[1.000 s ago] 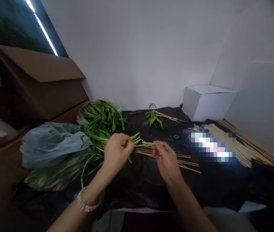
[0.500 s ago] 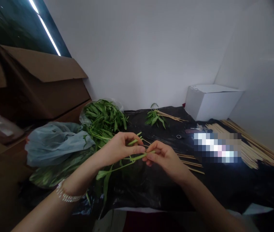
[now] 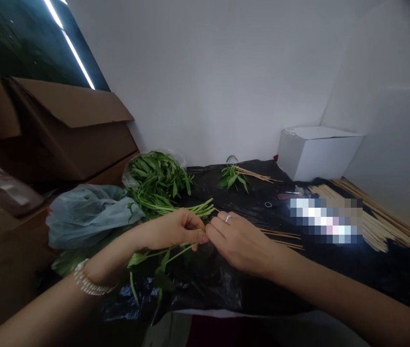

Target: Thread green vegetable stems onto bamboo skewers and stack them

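Observation:
My left hand (image 3: 176, 229) pinches a leafy green stem (image 3: 181, 251) between thumb and fingers; its leaves (image 3: 138, 259) hang below the wrist. My right hand (image 3: 241, 243), with a ring on it, meets the left fingertips, its fingers curled closed. What sits between the right fingertips is hidden behind the hand. Just beyond the left hand lie the cut ends of loose green stems (image 3: 205, 208). Several thin bamboo skewers (image 3: 284, 234) stick out past the right hand on the black plastic sheet (image 3: 212, 289).
Leafy greens (image 3: 161, 176) spill from a clear bag beside a bluish plastic bag (image 3: 89, 214). Farther back lie skewers with leaves (image 3: 235, 177) at one end. A ring (image 3: 268, 205), bamboo sticks (image 3: 367, 221) and a white box (image 3: 316, 152) are right, a cardboard box (image 3: 71, 140) left.
My right hand has turned palm-down, and its fingers now hide the green stem piece they pinched before. Both hands have shifted slightly left. The cut stem ends show more beyond the left hand.

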Action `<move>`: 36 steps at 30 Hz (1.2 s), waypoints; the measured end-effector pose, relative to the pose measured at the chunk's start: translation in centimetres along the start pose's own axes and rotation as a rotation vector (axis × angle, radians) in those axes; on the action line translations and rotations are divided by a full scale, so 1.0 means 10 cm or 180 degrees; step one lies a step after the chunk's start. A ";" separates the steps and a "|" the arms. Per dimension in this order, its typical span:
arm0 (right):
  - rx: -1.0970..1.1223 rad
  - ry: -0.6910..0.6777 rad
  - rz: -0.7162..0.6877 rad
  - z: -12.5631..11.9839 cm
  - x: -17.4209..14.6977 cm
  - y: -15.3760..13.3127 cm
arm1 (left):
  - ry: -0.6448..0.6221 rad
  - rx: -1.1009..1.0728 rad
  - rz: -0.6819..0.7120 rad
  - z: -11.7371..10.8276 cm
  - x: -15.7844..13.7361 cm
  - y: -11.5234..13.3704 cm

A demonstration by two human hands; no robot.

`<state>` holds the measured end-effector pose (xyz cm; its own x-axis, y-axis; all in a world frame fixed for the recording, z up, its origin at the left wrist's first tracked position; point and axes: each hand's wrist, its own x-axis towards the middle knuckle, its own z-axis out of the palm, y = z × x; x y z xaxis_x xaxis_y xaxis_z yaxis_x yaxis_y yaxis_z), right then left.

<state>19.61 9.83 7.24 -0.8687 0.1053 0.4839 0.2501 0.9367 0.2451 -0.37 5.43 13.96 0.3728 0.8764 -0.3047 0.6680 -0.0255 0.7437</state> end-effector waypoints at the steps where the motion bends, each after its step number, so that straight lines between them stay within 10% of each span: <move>1: -0.0032 0.0010 -0.0044 -0.01 0.03 0.00 | 0.0027 0.0037 -0.0026 -0.01 -0.02 0.01; 13: 0.0761 0.1106 0.0288 -0.15 0.24 -0.45 | 0.0508 -0.0924 -0.0649 0.19 -0.65 0.18; 22: 0.5186 0.0556 0.2991 0.53 -0.21 -0.96 | 0.1017 -0.2866 -0.0721 0.89 -0.56 -0.62; 29: 0.2956 -0.0231 0.2228 0.56 -0.89 -0.54 | 0.1244 -0.4664 -0.0018 1.08 -0.23 -0.81; 36: 0.0494 -0.0888 0.2440 0.80 -0.64 0.49 | 0.1136 -0.4957 -0.0251 1.33 0.28 -0.80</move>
<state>22.94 16.39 -1.40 -0.5607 0.7929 0.2384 0.7718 0.6048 -0.1965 3.89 1.65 -0.78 0.0588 0.9198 -0.3880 -0.6840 0.3202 0.6555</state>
